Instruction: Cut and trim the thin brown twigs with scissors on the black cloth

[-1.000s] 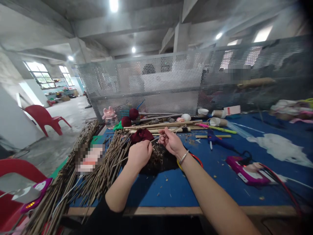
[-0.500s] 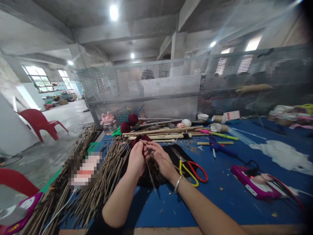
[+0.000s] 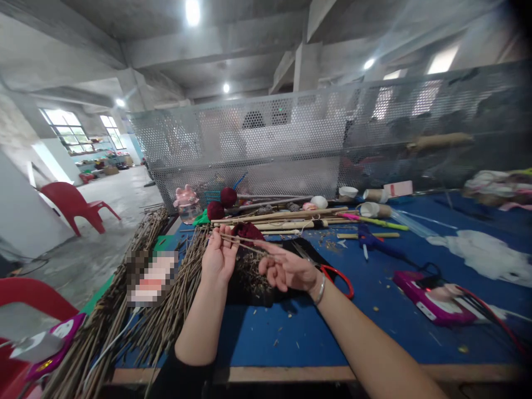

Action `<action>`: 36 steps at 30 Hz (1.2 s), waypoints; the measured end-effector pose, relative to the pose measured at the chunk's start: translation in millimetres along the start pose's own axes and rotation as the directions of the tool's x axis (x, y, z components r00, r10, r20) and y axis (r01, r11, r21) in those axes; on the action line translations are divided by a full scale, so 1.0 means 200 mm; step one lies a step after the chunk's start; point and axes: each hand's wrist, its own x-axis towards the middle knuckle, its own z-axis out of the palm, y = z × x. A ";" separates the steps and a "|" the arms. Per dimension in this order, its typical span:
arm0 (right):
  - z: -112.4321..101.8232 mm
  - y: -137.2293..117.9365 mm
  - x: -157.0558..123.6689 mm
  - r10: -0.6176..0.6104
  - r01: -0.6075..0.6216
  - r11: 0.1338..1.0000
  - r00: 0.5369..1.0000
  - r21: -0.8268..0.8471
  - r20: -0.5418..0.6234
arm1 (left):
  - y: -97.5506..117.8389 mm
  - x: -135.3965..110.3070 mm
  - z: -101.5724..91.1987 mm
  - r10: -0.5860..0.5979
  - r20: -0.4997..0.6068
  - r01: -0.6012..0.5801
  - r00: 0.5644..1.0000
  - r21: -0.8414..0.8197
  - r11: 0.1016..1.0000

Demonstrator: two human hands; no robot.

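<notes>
My left hand (image 3: 219,257) is palm up, pinching thin brown twigs (image 3: 245,245) between thumb and fingers. The twigs stretch across to my right hand (image 3: 291,270), which wears a silver bangle. Its upper fingers reach out along the twigs and the lower ones are loosely curled, apart from each other; no firm grip shows. Beneath both hands, a black cloth (image 3: 260,297) carries a heap of broken twig bits (image 3: 251,273). Scissors (image 3: 338,280) with a red handle loop lie beside my right wrist, partly covered by it. A dark red yarn piece (image 3: 248,231) sits just behind the twigs.
Bundled sticks (image 3: 166,318) cover the table's left side. Behind are bamboo rods (image 3: 282,217), red yarn balls (image 3: 228,197) and a pink jar (image 3: 187,204). To the right lie a blue glue gun (image 3: 374,244), a purple power strip (image 3: 432,299) and a plastic bag (image 3: 477,257).
My hands have moved apart: the left slightly left with its palm turned up, the right to the right with looser fingers. The twigs have swung from hanging downward to nearly level.
</notes>
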 end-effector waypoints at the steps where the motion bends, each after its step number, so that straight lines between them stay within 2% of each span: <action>1: 0.00 -0.01 0.00 -0.087 0.092 0.995 0.991 0.039 -0.105 | -0.01 -0.01 -0.01 -0.004 0.013 0.004 1.000 0.031 1.000; 3: -0.01 -0.02 0.01 -0.234 0.268 0.961 0.918 0.064 -0.321 | -0.06 -0.04 -0.05 -0.040 0.058 0.032 0.998 0.132 0.991; 5: -0.02 -0.03 0.03 -0.280 0.342 0.938 0.847 0.059 -0.453 | -0.11 -0.07 -0.09 -0.086 0.102 0.057 0.991 0.258 0.964; 8: -0.06 -0.02 0.06 -0.261 0.326 0.945 0.787 0.018 -0.559 | -0.18 -0.09 -0.17 -0.152 0.172 0.064 0.973 0.430 0.900; 11: -0.10 -0.01 0.06 -0.291 0.282 0.952 0.708 -0.121 -0.643 | -0.20 -0.10 -0.22 -0.197 0.303 -0.018 0.932 0.584 0.812; 12: -0.11 -0.01 0.06 -0.300 0.258 0.953 0.702 -0.162 -0.646 | -0.20 -0.10 -0.23 -0.208 0.352 -0.058 0.913 0.615 0.786; 13: -0.12 0.00 0.05 -0.295 0.229 0.955 0.718 -0.186 -0.631 | -0.19 -0.10 -0.23 -0.226 0.392 -0.082 0.892 0.632 0.771; 16: -0.11 0.04 0.06 -0.215 0.088 0.964 0.815 -0.253 -0.538 | -0.20 -0.11 -0.24 -0.400 0.395 0.009 0.827 0.701 0.713; 18: -0.10 0.06 0.09 -0.184 0.011 0.944 0.847 -0.329 -0.498 | -0.23 -0.11 -0.25 -0.490 0.378 0.006 0.786 0.787 0.617; 20: -0.10 0.07 0.10 -0.215 -0.010 0.909 0.845 -0.417 -0.489 | -0.26 -0.10 -0.27 -0.487 0.410 -0.096 0.771 0.832 0.547; 22: -0.10 0.06 0.08 -0.288 -0.017 0.860 0.809 -0.511 -0.512 | -0.29 -0.08 -0.29 -0.403 0.468 -0.191 0.787 0.805 0.562; 24: -0.11 0.04 0.01 -0.385 -0.088 0.767 0.729 -0.635 -0.566 | -0.30 -0.05 -0.30 -0.283 0.472 -0.208 0.835 0.747 0.632; 25: -0.11 0.03 -0.05 -0.431 -0.178 0.693 0.675 -0.699 -0.599 | -0.30 -0.04 -0.30 -0.223 0.448 -0.201 0.866 0.720 0.664; 26: -0.12 0.02 -0.11 -0.490 -0.306 0.567 0.621 -0.765 -0.611 | -0.29 -0.03 -0.30 -0.169 0.415 -0.195 0.894 0.701 0.686; 28: -0.12 0.02 -0.26 -0.561 -0.592 0.243 0.561 -0.768 -0.609 | -0.28 -0.02 -0.31 -0.091 0.356 -0.199 0.930 0.696 0.690; 30: -0.12 0.03 -0.37 -0.482 -0.762 0.026 0.557 -0.647 -0.676 | -0.27 -0.02 -0.31 -0.035 0.314 -0.213 0.949 0.718 0.662; 32: -0.13 0.04 -0.42 -0.352 -0.808 -0.059 0.566 -0.586 -0.746 | -0.26 -0.02 -0.31 -0.007 0.283 -0.213 0.959 0.739 0.639; 34: -0.15 0.03 -0.42 -0.275 -0.806 -0.054 0.579 -0.589 -0.767 | -0.25 -0.02 -0.32 0.013 0.275 -0.219 0.961 0.735 0.642; 36: -0.17 0.00 -0.41 -0.268 -0.798 -0.015 0.584 -0.603 -0.766 | -0.24 -0.02 -0.32 0.040 0.296 -0.246 0.954 0.703 0.667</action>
